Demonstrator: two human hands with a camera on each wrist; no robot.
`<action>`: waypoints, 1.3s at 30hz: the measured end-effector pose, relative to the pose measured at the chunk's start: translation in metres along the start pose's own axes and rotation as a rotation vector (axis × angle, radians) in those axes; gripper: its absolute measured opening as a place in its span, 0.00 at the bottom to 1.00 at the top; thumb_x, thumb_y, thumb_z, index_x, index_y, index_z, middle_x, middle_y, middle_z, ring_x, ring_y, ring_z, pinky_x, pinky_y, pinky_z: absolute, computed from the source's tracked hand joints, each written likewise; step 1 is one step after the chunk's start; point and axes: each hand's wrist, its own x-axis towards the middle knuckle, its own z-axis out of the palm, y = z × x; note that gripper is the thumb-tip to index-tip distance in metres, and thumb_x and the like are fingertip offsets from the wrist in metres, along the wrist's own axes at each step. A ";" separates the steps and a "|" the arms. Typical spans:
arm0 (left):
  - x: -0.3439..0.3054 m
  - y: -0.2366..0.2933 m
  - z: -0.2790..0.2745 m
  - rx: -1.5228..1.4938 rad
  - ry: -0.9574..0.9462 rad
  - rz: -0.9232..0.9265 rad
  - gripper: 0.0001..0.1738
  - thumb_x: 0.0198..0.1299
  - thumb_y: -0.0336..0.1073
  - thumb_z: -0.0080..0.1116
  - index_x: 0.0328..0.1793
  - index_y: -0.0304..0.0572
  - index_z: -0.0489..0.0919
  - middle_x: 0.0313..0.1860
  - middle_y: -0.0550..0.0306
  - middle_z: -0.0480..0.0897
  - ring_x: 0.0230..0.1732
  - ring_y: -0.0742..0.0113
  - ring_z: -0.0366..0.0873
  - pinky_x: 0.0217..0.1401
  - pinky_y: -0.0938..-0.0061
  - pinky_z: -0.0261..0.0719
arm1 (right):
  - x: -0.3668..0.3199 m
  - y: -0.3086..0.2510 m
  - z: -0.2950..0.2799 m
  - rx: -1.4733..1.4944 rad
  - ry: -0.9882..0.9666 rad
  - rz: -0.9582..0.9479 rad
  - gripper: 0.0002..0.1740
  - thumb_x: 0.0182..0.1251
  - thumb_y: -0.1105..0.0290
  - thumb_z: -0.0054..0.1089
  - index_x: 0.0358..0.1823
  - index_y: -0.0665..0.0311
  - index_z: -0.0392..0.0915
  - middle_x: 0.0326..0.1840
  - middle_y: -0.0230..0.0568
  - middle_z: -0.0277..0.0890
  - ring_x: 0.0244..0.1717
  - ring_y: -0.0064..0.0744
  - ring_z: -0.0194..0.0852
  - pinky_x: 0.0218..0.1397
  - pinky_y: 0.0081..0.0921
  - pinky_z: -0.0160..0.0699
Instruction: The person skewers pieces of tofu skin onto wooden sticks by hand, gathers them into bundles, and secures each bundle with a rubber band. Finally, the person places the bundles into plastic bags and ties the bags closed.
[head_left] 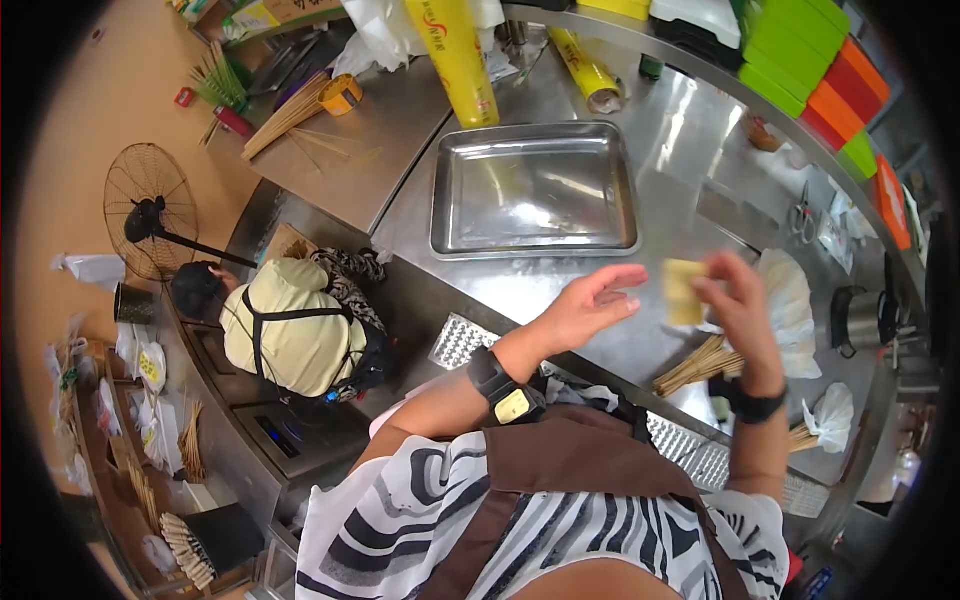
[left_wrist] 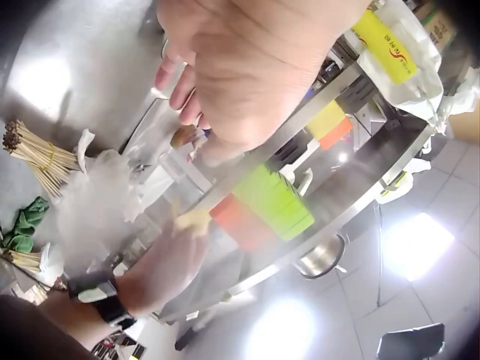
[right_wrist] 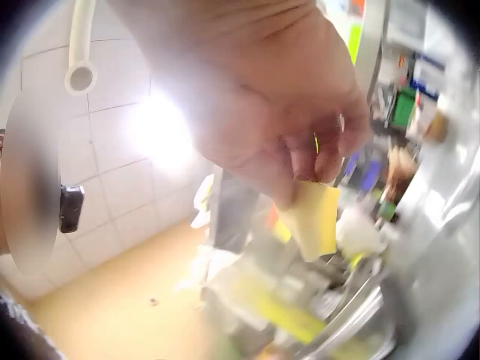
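Observation:
In the head view my right hand pinches a flat, pale yellow rectangular piece by one edge, above the steel counter. The right wrist view shows the same yellow piece between thumb and fingers of the right hand. My left hand is raised to the left of it, fingers extended and holding nothing. In the left wrist view the left hand is close to the lens, and the right hand is blurred beyond it.
A steel tray lies on the counter ahead, with yellow rolls behind it. Bundled sticks and a plastic bag lie near the right hand. A person bends at the left, near a fan.

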 end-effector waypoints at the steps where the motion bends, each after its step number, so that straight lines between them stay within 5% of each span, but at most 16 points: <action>1: -0.002 0.006 -0.010 -0.127 0.009 -0.028 0.22 0.65 0.33 0.55 0.63 0.35 0.69 0.57 0.54 0.77 0.57 0.69 0.74 0.60 0.73 0.73 | 0.014 -0.013 0.031 0.066 -0.086 -0.033 0.07 0.63 0.71 0.60 0.39 0.64 0.73 0.32 0.29 0.72 0.35 0.18 0.69 0.35 0.18 0.70; 3: -0.009 0.012 -0.029 -0.306 0.044 -0.078 0.21 0.65 0.32 0.56 0.62 0.35 0.70 0.53 0.57 0.79 0.54 0.70 0.76 0.57 0.74 0.74 | 0.039 -0.018 0.082 0.383 -0.173 -0.009 0.07 0.66 0.69 0.58 0.40 0.63 0.73 0.29 0.29 0.72 0.29 0.16 0.68 0.30 0.16 0.68; 5: -0.015 0.020 -0.044 -0.344 0.207 -0.046 0.18 0.64 0.31 0.56 0.59 0.33 0.73 0.48 0.57 0.81 0.49 0.71 0.78 0.55 0.75 0.76 | 0.057 -0.037 0.103 0.431 -0.226 0.169 0.06 0.68 0.69 0.56 0.40 0.64 0.73 0.25 0.28 0.72 0.22 0.13 0.64 0.23 0.15 0.63; 8: -0.025 0.018 -0.065 -0.282 0.385 -0.073 0.17 0.65 0.32 0.55 0.57 0.31 0.75 0.45 0.57 0.82 0.46 0.73 0.80 0.51 0.77 0.77 | 0.076 -0.031 0.130 0.407 -0.321 0.144 0.06 0.68 0.69 0.55 0.39 0.64 0.74 0.21 0.26 0.70 0.18 0.11 0.59 0.19 0.15 0.57; 16: -0.041 0.025 -0.105 -0.316 0.655 -0.127 0.13 0.66 0.34 0.54 0.51 0.32 0.76 0.42 0.50 0.83 0.39 0.64 0.84 0.47 0.75 0.81 | 0.117 -0.028 0.176 0.504 -0.517 0.151 0.09 0.69 0.66 0.54 0.43 0.64 0.75 0.19 0.26 0.70 0.18 0.12 0.60 0.20 0.15 0.58; 24: -0.074 0.022 -0.225 -0.292 0.874 -0.081 0.17 0.65 0.33 0.53 0.58 0.32 0.71 0.48 0.45 0.81 0.45 0.59 0.82 0.49 0.68 0.81 | 0.172 0.000 0.237 0.348 -0.544 0.221 0.11 0.69 0.65 0.53 0.44 0.66 0.76 0.21 0.31 0.72 0.19 0.15 0.64 0.22 0.16 0.63; 30: -0.099 0.013 -0.331 -0.345 0.963 -0.090 0.17 0.66 0.34 0.52 0.58 0.33 0.73 0.50 0.51 0.81 0.46 0.63 0.81 0.51 0.72 0.79 | 0.274 0.001 0.350 0.117 -0.366 -0.012 0.12 0.65 0.66 0.56 0.40 0.69 0.77 0.26 0.41 0.78 0.27 0.29 0.75 0.32 0.26 0.74; 34: -0.130 0.018 -0.389 0.099 1.044 -0.134 0.15 0.65 0.32 0.55 0.53 0.29 0.77 0.42 0.57 0.83 0.41 0.75 0.79 0.48 0.79 0.77 | 0.353 -0.036 0.464 -0.137 -0.374 -0.188 0.12 0.60 0.66 0.57 0.40 0.68 0.76 0.37 0.52 0.79 0.36 0.55 0.77 0.41 0.39 0.76; 39: -0.191 0.030 -0.437 -0.028 1.184 -0.236 0.10 0.61 0.27 0.59 0.48 0.32 0.79 0.36 0.62 0.82 0.35 0.78 0.77 0.37 0.81 0.75 | 0.431 -0.047 0.587 -0.530 -0.232 -0.333 0.11 0.60 0.68 0.56 0.42 0.65 0.75 0.46 0.52 0.75 0.42 0.56 0.77 0.46 0.43 0.78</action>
